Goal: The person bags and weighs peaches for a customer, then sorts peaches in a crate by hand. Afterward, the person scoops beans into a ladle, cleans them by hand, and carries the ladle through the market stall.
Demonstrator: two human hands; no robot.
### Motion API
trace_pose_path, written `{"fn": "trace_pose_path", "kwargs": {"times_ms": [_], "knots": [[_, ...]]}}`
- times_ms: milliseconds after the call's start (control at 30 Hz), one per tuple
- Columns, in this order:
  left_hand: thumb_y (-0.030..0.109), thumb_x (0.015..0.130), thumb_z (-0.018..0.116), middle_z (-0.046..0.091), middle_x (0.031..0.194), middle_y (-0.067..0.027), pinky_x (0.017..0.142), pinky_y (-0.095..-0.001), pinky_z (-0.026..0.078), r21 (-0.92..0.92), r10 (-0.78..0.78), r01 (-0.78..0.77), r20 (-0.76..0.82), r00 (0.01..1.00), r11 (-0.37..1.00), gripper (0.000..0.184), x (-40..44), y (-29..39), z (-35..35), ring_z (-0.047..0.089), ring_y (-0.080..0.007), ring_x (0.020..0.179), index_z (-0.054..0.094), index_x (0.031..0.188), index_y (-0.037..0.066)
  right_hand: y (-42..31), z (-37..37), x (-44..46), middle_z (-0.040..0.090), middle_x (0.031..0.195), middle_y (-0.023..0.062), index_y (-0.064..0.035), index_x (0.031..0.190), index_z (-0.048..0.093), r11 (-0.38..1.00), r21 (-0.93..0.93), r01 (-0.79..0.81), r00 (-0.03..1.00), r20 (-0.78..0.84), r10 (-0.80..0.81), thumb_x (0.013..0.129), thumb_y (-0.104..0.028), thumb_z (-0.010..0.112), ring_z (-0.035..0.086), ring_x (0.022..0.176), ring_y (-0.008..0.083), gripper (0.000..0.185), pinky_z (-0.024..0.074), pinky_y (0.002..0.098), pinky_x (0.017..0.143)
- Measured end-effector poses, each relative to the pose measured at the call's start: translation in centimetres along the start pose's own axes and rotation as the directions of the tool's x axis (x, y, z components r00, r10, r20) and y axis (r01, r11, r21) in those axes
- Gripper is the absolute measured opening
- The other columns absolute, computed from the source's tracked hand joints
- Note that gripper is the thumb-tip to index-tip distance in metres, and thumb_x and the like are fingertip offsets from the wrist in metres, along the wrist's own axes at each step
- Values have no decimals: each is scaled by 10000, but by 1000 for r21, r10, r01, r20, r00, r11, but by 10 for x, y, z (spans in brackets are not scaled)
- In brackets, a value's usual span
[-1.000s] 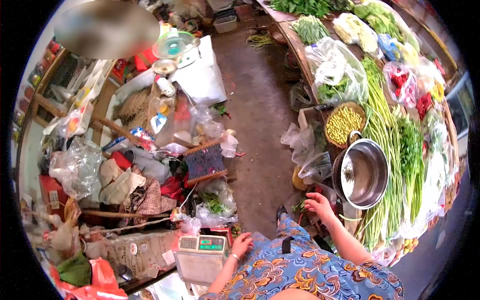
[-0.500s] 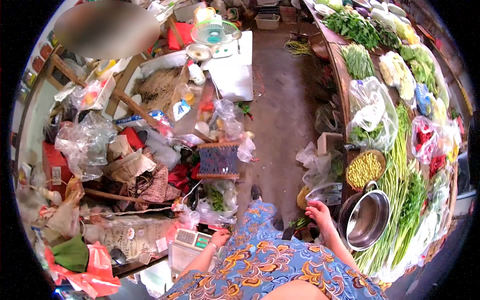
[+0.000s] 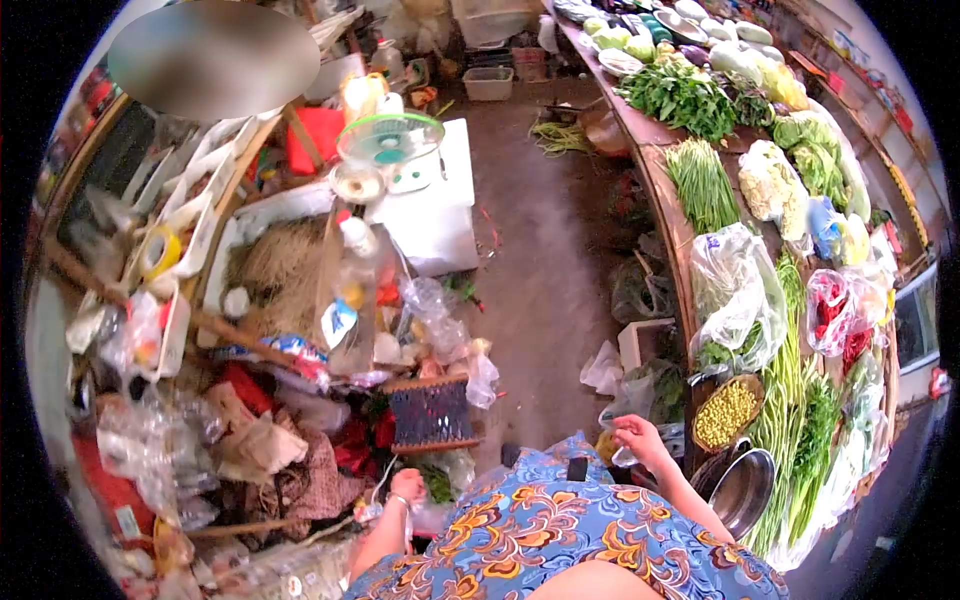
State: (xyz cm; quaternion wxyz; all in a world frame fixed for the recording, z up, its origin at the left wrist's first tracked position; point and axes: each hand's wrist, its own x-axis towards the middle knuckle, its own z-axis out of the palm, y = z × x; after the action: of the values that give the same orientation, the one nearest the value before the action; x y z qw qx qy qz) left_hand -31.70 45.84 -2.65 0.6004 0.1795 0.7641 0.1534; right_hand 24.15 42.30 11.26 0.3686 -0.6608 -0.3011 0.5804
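Your right hand (image 3: pixel 640 440), fingers loosely spread, hung by the round silver metal pot (image 3: pixel 745 490) on the brown wooden table (image 3: pixel 660 170); a careless outward swing could have tipped it. Your left hand (image 3: pixel 408 486), its grip too blurred to tell, could have snagged the clear plastic bag of greens (image 3: pixel 456 468) beside it

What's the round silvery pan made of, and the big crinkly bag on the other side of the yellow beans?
The pan looks like polished metal, perhaps stainless steel: its rim shines. The bag seems thin, glossy plastic, because it's creased and greens show through.
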Motion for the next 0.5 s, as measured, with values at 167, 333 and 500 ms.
{"fn": "trace_pose_path", "kwargs": {"times_ms": [167,333,500], "knots": [[70,821,575,643,816,-59,474,-297,495,-8,204,-204,4,979,979,384,0,160,75,621,-151,592,549,1204,60,7,-30,39,639,952,62,8,1116,583,999,10,-32,998,-57,33,851,-45,625,626,808,131,273,507,258,736],[103,827,604,665,865,-76,536,-295,514,157,255,-315,313,915,936,405,38,237,161,644,-166,658,552,1223,35,-7,-72,110,638,930,60,-2,1098,595,996,7,-89,990,-105,89,847,-41,622,617,767,126,256,496,262,685],[105,828,617,664,840,-60,555,-296,511,243,333,-440,378,864,865,345,107,251,212,632,-157,663,596,1163,26,-79,-109,228,631,932,54,11,1099,585,997,22,-69,994,-88,71,848,-43,613,604,775,119,258,481,255,676]]}}
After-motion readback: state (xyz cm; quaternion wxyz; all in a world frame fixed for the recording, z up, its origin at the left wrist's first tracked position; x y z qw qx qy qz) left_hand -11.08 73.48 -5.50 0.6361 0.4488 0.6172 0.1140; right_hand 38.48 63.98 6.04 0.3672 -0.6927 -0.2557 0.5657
